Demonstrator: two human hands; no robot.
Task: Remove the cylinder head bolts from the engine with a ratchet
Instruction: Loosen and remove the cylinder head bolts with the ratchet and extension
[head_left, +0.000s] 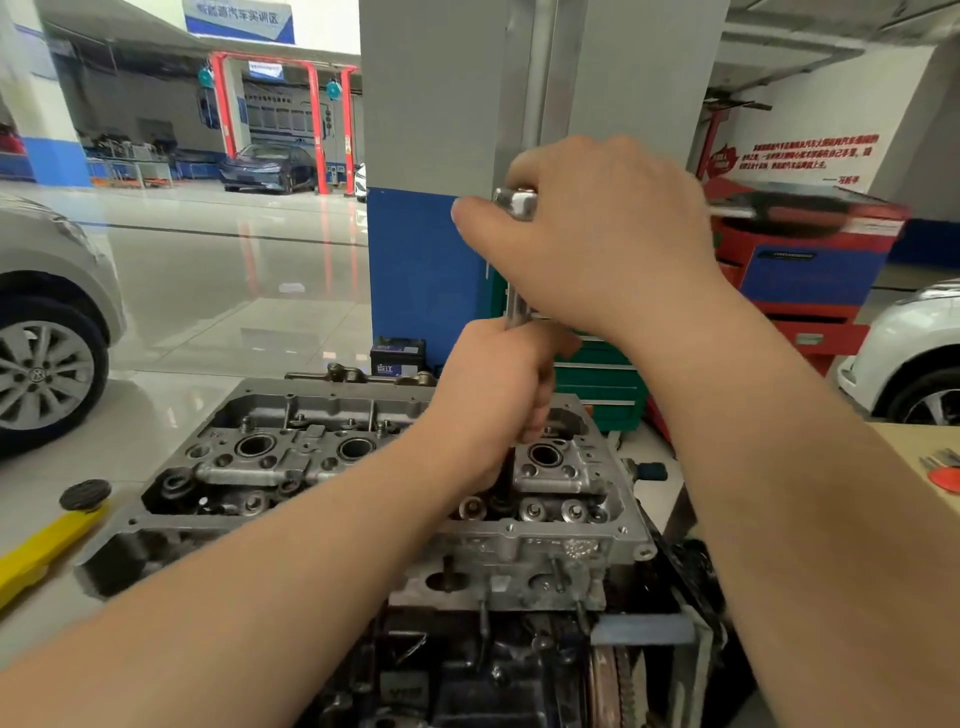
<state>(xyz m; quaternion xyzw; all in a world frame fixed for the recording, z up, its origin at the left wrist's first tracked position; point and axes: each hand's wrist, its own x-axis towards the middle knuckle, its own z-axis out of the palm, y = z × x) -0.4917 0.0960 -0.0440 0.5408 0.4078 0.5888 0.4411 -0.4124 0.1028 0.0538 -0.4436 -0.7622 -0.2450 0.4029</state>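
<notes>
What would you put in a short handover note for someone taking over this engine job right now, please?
Left hand: grips the extension bar low down, steadying it over a bolt hole in the cylinder head.
Right hand: holds the ratchet head on top of the bar; its handle sticks out to the right.
Done: cannot tell how many bolts are out; none lie in view.
Left: turn this bolt out, then work through the remaining ones.

The glossy pale workshop floor carries the engine, standing in the foreground. A car battery sits on the floor behind it, against the blue-painted pillar base. A silver car's wheel rests on the floor at left.
</notes>
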